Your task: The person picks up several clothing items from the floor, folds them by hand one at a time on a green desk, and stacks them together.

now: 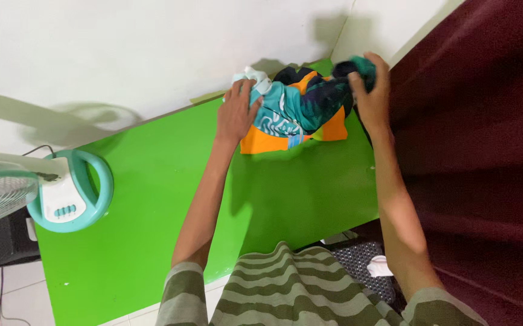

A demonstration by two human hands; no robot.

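A crumpled garment in teal, black and orange lies at the far end of a bright green table, against the white wall. My left hand grips its left side, where a pale bit of fabric sticks up. My right hand is closed on the garment's dark teal right end, lifting it slightly off the table. Both arms reach forward over the table from my striped green shirt.
A teal and white desk fan stands on the table's left side, its cage at the frame's left edge. A dark maroon curtain hangs along the right. A dark patterned mat with a white scrap lies below the table's near edge.
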